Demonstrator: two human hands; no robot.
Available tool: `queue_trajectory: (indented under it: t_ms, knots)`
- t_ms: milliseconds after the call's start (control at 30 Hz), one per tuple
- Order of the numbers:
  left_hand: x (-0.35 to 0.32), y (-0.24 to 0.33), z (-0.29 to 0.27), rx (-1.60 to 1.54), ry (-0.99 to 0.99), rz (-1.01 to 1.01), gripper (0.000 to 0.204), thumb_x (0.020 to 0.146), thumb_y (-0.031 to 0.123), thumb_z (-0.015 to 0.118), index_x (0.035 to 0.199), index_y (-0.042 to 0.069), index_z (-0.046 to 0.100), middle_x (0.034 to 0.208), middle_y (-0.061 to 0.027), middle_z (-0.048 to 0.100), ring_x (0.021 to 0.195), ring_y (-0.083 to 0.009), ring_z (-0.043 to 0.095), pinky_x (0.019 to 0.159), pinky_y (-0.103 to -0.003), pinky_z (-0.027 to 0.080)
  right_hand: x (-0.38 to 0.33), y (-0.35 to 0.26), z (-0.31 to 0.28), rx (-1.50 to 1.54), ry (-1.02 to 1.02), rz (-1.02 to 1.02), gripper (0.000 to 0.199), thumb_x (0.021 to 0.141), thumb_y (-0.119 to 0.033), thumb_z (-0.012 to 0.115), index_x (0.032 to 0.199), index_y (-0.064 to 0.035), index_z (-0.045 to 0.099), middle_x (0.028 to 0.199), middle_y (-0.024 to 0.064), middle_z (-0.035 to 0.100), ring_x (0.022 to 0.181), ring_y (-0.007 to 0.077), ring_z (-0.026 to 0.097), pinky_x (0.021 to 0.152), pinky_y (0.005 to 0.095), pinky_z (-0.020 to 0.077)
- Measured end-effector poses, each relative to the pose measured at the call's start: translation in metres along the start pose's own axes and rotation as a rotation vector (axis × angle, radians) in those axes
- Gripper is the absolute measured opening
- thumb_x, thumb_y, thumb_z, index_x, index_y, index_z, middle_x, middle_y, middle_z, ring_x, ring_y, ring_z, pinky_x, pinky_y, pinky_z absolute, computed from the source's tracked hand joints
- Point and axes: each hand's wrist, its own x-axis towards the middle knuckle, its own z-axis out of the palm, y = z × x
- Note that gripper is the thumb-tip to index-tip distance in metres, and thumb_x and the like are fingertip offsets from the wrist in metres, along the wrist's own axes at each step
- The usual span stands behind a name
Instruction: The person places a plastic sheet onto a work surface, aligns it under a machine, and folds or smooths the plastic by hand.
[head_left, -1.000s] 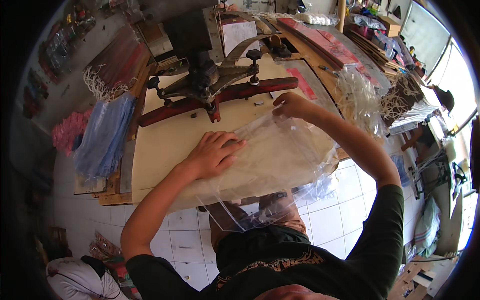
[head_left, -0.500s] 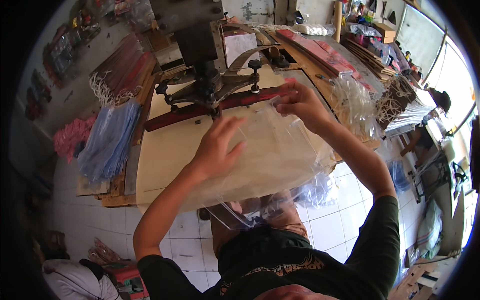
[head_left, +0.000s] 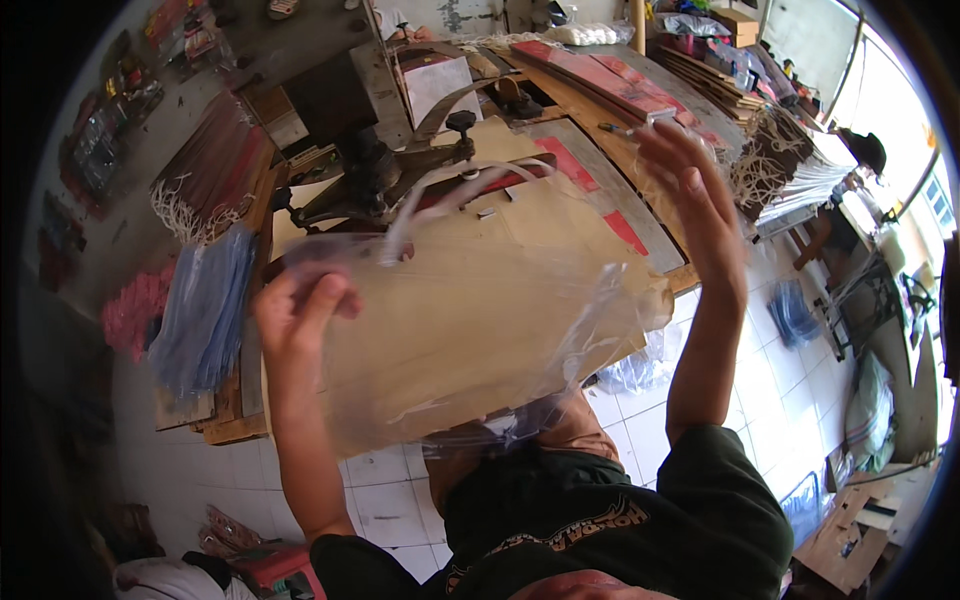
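Note:
My left hand is closed on the upper left edge of a clear plastic bag. The bag spreads, crinkled and see-through, over the tan sheet on the worktable. A pale strap, smeared by motion, loops up from its top edge. My right hand is raised at the right, away from the bag. Its fingers are stretched out and somewhat blurred, with nothing visibly held. Just beyond the bag, a dark metal press head carries a dark red bar, partly hidden by the strap.
Blue clear plastic pieces hang off the table's left side, near maroon pieces with white cords. Long red strips lie at the back. A corded stack stands right. Clear plastic hangs below the table's right edge.
My left hand has moved left and closed on the bag's edge. My right hand has let go of the plastic by the red bar and swung right. The bag has shifted left.

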Motion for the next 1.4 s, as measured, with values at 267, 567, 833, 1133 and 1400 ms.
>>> queue_trajectory:
  t_ms: [267, 567, 833, 1133, 1400]
  knots:
    - [-0.024, -0.038, -0.037, -0.14, 0.196, -0.021, 0.019, 0.094, 0.019, 0.074, 0.097, 0.001, 0.068, 0.08, -0.0079, 0.068, 0.067, -0.0156, 0.064, 0.065, -0.03, 0.052, -0.055, 0.077, 0.051, 0.79, -0.408, 0.272, 0.126, 0.076, -0.089, 0.055, 0.161, -0.0053, 0.016, 0.149, 0.0308, 0.046, 0.133, 0.0393, 0.053, 0.113, 0.0531, 0.0385]
    - [-0.031, -0.049, -0.018, -0.146, 0.253, -0.078, 0.022, 0.092, 0.02, 0.075, 0.095, 0.0, 0.067, 0.078, -0.0088, 0.068, 0.065, -0.0174, 0.063, 0.065, -0.03, 0.053, -0.041, 0.038, 0.103, 0.599, 0.041, 0.262, 0.047, 0.098, -0.027, 0.07, 0.132, 0.0036, 0.057, 0.103, 0.0099, 0.072, 0.093, 0.017, 0.068, 0.081, 0.0326, 0.0538]
    - [-0.035, -0.061, -0.015, -0.192, 0.245, -0.084, 0.021, 0.093, 0.018, 0.074, 0.093, 0.0, 0.065, 0.077, -0.0093, 0.066, 0.063, -0.0166, 0.061, 0.066, -0.032, 0.053, -0.041, 0.051, 0.114, 0.54, 0.244, 0.264, 0.022, 0.1, -0.015, 0.066, 0.112, 0.0035, 0.067, 0.091, 0.0115, 0.074, 0.082, 0.0181, 0.07, 0.075, 0.032, 0.0551]
    - [-0.036, -0.064, -0.001, -0.174, 0.301, -0.084, 0.021, 0.093, 0.018, 0.073, 0.093, -0.002, 0.065, 0.076, -0.0094, 0.065, 0.064, -0.0162, 0.06, 0.063, -0.032, 0.053, -0.046, 0.052, 0.129, 0.438, 0.411, -0.022, 0.04, 0.095, 0.0, 0.068, 0.132, 0.0017, 0.054, 0.11, 0.012, 0.067, 0.088, 0.0158, 0.068, 0.076, 0.0294, 0.0567]
    - [-0.043, -0.065, 0.001, -0.142, 0.361, -0.058, 0.02, 0.092, 0.015, 0.073, 0.094, -0.003, 0.065, 0.078, -0.0101, 0.066, 0.066, -0.0167, 0.063, 0.062, -0.032, 0.055, -0.05, 0.053, 0.122, 0.54, 0.291, -0.001, 0.035, 0.093, 0.002, 0.07, 0.126, 0.0003, 0.059, 0.115, 0.0122, 0.066, 0.097, 0.0149, 0.066, 0.083, 0.0296, 0.0557]
